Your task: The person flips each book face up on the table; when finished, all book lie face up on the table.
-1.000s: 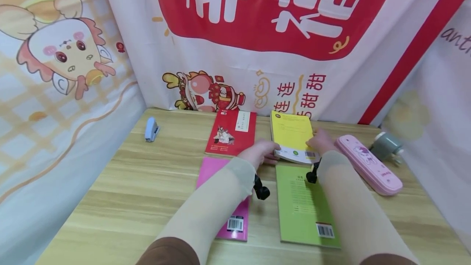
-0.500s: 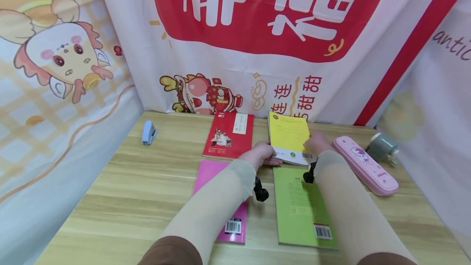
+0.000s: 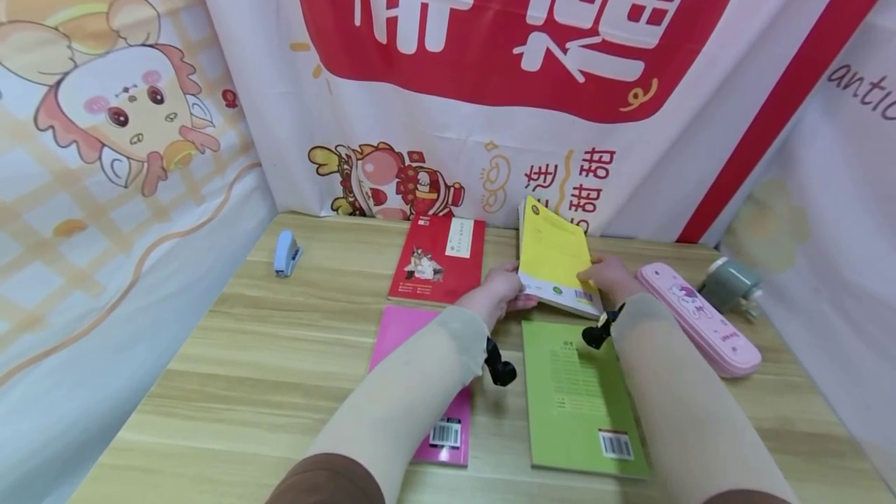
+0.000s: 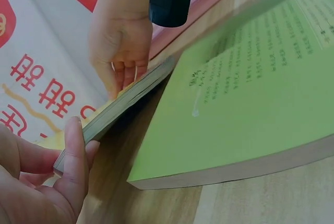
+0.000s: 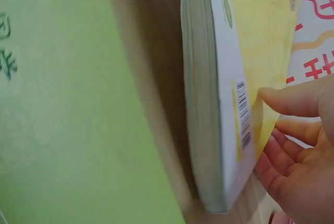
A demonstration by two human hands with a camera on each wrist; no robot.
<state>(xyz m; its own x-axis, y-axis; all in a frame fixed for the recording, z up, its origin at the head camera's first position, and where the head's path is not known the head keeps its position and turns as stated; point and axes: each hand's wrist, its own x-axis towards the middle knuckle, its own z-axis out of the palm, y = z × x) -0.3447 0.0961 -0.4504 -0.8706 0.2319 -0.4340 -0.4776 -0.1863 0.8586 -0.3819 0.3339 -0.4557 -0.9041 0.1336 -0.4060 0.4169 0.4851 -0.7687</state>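
Note:
Both hands hold a yellow book [image 3: 556,251] with a white lower band and a barcode, tilted up off the table at the back. My left hand [image 3: 498,292] pinches its left edge near the lower corner; in the left wrist view the thumb and fingers [image 4: 75,151] lie on either side of the pages. On the other side, my right hand [image 3: 610,278] pinches the right edge, thumb on the cover in the right wrist view. A green book [image 3: 584,403] lies flat just in front. Left of the yellow book lies a red book [image 3: 441,259], and a pink book [image 3: 451,430] is partly hidden under the left forearm.
A pink pencil case [image 3: 700,317] lies right of the right hand, with a grey-green cylindrical object [image 3: 730,284] behind it. A light blue stapler [image 3: 287,253] stands at the back left of the wooden table [image 3: 231,379]. Printed cloth [image 3: 392,115] hangs behind the table.
The yellow book lay flat or nearly so a second ago; now both hands have raised it, and its far end tilts up against the cloth. The other books have stayed in place.

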